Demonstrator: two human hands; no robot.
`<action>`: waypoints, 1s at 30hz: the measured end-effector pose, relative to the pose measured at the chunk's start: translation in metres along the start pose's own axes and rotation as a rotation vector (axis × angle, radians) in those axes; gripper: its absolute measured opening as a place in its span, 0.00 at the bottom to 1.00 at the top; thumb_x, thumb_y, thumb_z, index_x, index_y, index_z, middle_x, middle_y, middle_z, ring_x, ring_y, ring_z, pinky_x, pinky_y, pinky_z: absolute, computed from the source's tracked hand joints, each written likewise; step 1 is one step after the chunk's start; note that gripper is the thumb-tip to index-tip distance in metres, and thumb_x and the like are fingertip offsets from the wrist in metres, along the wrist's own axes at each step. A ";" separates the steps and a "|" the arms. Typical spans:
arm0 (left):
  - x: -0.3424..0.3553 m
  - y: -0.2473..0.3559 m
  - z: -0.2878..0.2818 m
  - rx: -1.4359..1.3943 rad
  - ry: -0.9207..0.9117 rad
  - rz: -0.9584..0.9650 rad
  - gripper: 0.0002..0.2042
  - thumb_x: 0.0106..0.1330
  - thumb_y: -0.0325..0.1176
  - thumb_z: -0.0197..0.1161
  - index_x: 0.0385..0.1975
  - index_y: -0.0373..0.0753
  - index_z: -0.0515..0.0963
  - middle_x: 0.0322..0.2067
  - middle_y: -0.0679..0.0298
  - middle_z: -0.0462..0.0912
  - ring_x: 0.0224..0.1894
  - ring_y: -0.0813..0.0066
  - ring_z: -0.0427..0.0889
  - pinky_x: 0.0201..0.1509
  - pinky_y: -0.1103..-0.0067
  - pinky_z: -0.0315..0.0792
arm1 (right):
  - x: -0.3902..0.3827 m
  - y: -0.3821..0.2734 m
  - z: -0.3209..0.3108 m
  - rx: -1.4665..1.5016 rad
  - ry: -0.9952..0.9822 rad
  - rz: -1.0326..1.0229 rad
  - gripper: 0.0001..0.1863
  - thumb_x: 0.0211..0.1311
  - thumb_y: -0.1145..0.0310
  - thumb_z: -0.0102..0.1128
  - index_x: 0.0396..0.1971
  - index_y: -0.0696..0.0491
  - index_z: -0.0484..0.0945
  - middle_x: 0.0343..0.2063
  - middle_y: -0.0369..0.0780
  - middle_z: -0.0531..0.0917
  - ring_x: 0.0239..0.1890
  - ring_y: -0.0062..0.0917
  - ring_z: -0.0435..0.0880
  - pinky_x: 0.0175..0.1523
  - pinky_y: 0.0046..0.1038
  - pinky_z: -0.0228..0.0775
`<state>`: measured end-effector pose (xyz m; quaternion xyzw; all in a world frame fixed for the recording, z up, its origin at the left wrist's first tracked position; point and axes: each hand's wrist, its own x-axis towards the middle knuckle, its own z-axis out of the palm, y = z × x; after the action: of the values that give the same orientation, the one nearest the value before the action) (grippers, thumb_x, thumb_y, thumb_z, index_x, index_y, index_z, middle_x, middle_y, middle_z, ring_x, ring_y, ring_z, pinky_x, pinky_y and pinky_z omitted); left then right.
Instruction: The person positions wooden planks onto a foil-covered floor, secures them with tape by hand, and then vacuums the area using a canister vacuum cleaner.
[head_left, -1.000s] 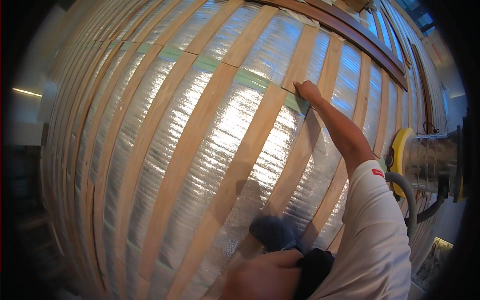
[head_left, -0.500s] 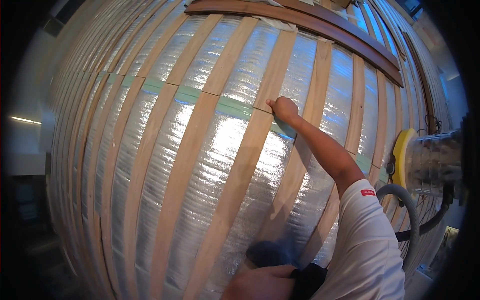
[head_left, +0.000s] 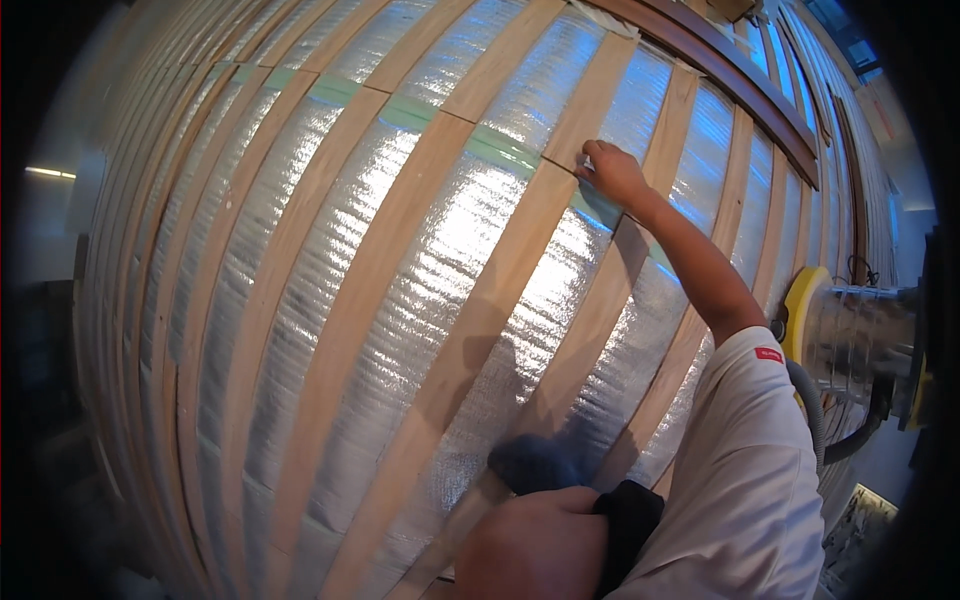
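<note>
My right hand [head_left: 610, 170] is curled at a joint between two pale wooden slat lengths [head_left: 590, 105], with its fingers closed against the wood; whether they hold anything is hidden. The slats lie in parallel rows over silver quilted foil [head_left: 460, 220]. A green tape strip [head_left: 500, 147] runs crosswise beneath the joints, on both sides of that hand. My left hand is out of sight; a bare bent leg [head_left: 530, 550] and a dark blurred shoe [head_left: 540, 462] show at the bottom.
Dark brown boards [head_left: 740, 85] lie across the slats at the top right. A vacuum [head_left: 850, 345] with a clear drum and yellow rim stands at the right, its grey hose [head_left: 808, 400] hanging beside my arm. A light strip [head_left: 50, 172] glows at the far left.
The view has shifted between frames. My right hand stays by the same joint; its fingers have moved slightly and are now more curled over the slat.
</note>
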<state>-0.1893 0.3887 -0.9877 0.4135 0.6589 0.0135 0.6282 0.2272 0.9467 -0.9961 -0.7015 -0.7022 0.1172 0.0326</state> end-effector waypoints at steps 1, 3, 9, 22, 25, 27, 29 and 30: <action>0.000 0.004 0.004 -0.011 -0.002 0.002 0.28 0.69 0.54 0.56 0.52 0.32 0.76 0.45 0.46 0.80 0.46 0.56 0.81 0.51 0.64 0.74 | 0.003 0.006 -0.007 -0.002 -0.005 -0.007 0.22 0.57 0.61 0.59 0.52 0.51 0.76 0.49 0.48 0.81 0.54 0.44 0.78 0.54 0.40 0.72; -0.006 0.007 0.010 -0.045 0.008 -0.004 0.28 0.69 0.54 0.56 0.51 0.32 0.76 0.45 0.46 0.80 0.46 0.57 0.81 0.51 0.65 0.74 | 0.014 0.004 -0.019 -0.162 0.068 -0.694 0.33 0.45 0.71 0.67 0.58 0.49 0.72 0.58 0.43 0.74 0.63 0.41 0.70 0.61 0.36 0.69; -0.054 -0.002 0.052 -0.197 0.144 -0.145 0.28 0.68 0.54 0.56 0.51 0.32 0.76 0.44 0.47 0.80 0.46 0.57 0.81 0.50 0.65 0.74 | 0.074 -0.080 0.026 -0.151 -0.240 -0.935 0.38 0.37 0.77 0.70 0.57 0.56 0.71 0.55 0.47 0.74 0.60 0.44 0.69 0.64 0.40 0.66; -0.117 -0.095 0.231 -0.506 0.144 -0.457 0.28 0.68 0.54 0.56 0.49 0.31 0.76 0.42 0.47 0.81 0.45 0.59 0.81 0.50 0.66 0.74 | 0.070 -0.007 0.032 -0.222 -0.232 -0.943 0.38 0.40 0.72 0.71 0.58 0.58 0.69 0.54 0.51 0.76 0.57 0.48 0.73 0.62 0.46 0.68; -0.147 -0.143 0.194 -0.577 0.404 -0.635 0.28 0.68 0.54 0.57 0.49 0.30 0.77 0.42 0.47 0.81 0.45 0.59 0.81 0.50 0.66 0.74 | 0.096 0.017 0.019 -0.277 -0.268 -1.102 0.48 0.42 0.49 0.78 0.63 0.55 0.67 0.51 0.51 0.76 0.52 0.48 0.73 0.57 0.46 0.68; -0.171 -0.177 0.157 -0.643 0.609 -0.720 0.28 0.68 0.54 0.57 0.48 0.30 0.77 0.42 0.47 0.81 0.45 0.59 0.81 0.50 0.66 0.74 | 0.135 0.056 0.043 0.018 -0.133 -1.356 0.47 0.43 0.54 0.79 0.62 0.57 0.67 0.54 0.51 0.76 0.56 0.47 0.73 0.60 0.44 0.67; -0.210 -0.198 0.122 -0.723 0.819 -0.794 0.28 0.68 0.54 0.57 0.48 0.30 0.77 0.41 0.47 0.81 0.45 0.59 0.81 0.50 0.66 0.74 | 0.131 0.037 0.049 -0.090 -0.159 -1.294 0.47 0.43 0.54 0.79 0.62 0.57 0.67 0.54 0.51 0.76 0.56 0.48 0.73 0.60 0.44 0.67; -0.230 -0.207 0.101 -0.770 0.927 -0.812 0.28 0.68 0.54 0.57 0.48 0.30 0.77 0.41 0.47 0.81 0.45 0.59 0.81 0.50 0.66 0.74 | 0.127 0.028 0.047 -0.203 -0.181 -1.221 0.47 0.43 0.54 0.79 0.62 0.58 0.67 0.55 0.51 0.76 0.56 0.48 0.73 0.61 0.44 0.67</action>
<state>-0.2438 0.0724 -0.9325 -0.1625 0.9075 0.1840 0.3408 0.2426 1.0673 -1.0630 -0.1604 -0.9841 0.0692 -0.0328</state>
